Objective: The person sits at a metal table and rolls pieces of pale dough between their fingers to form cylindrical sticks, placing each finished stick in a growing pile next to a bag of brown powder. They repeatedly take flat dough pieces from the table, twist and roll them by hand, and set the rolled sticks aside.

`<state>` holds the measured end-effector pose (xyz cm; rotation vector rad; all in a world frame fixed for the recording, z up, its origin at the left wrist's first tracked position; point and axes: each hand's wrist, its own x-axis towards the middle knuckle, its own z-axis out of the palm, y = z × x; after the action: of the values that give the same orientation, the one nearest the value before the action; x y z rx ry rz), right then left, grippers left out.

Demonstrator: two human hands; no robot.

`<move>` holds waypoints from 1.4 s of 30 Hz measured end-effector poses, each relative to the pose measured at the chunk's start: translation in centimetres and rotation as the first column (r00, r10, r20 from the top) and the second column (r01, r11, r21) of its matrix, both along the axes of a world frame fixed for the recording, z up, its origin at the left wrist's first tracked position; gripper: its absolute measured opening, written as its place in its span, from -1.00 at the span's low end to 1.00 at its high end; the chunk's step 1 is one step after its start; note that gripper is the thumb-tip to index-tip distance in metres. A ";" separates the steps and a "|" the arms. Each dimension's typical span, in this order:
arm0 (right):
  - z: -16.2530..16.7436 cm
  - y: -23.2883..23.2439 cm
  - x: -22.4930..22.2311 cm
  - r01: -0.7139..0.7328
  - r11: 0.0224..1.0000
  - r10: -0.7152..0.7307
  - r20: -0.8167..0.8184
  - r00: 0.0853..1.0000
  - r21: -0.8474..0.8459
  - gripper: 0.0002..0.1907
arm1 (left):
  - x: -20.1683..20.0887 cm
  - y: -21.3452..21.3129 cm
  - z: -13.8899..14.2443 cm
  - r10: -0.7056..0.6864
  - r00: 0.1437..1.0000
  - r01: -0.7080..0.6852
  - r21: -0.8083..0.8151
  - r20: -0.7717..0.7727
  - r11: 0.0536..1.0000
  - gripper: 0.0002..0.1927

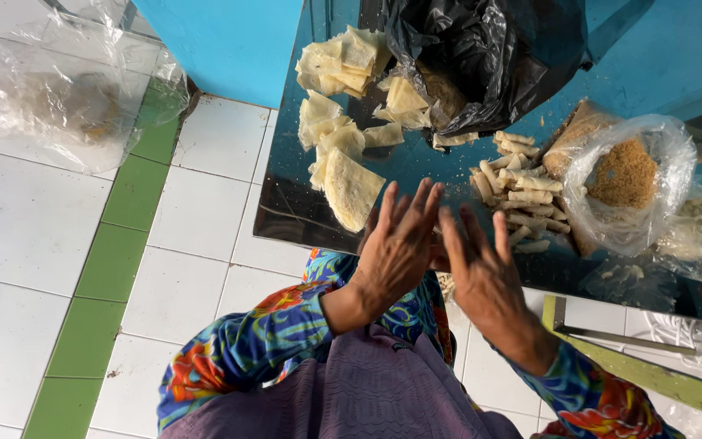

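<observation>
At six o'clock both hands, left hand and right hand, press something hidden between spread fingers; finished rolls lie at two o'clock, unrolled flat wrappers wait at eleven.

Both hands, left hand and right hand, hover open-fingered beside rolled pastries.

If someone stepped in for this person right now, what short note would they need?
Left hand and right hand: both open, fingers spread, holding nothing, raised over the near edge of the shiny tabletop.
Flat wrappers lie in loose piles to the left; rolled pieces are stacked to the right, beside a clear bag of brown crumbs.
Done: a stack of rolls. Left: many wrappers lie unrolled.
</observation>
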<state>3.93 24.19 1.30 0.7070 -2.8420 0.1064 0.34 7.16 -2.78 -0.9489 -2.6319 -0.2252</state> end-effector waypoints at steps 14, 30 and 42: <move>3.2 3.1 -5.6 0.238 0.962 -0.250 -0.084 0.965 -0.130 -0.11 | -0.3 -9.2 2.8 0.101 0.955 -0.264 0.640 0.279 0.722 -0.53; 1.8 -8.9 -7.3 0.303 0.722 0.007 0.445 0.895 -0.622 -0.28 | -1.5 -8.2 2.0 0.022 0.943 -0.292 0.792 0.333 0.536 -0.50; -0.1 -8.0 -8.6 0.381 0.493 0.193 0.525 0.829 -0.782 -0.29 | -1.3 -8.4 1.1 0.023 0.973 -0.199 0.780 0.231 0.593 -0.49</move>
<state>-4.71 16.22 1.24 0.2526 -2.6693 1.8879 -1.00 -1.24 -1.64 -0.4327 -2.2854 -1.4054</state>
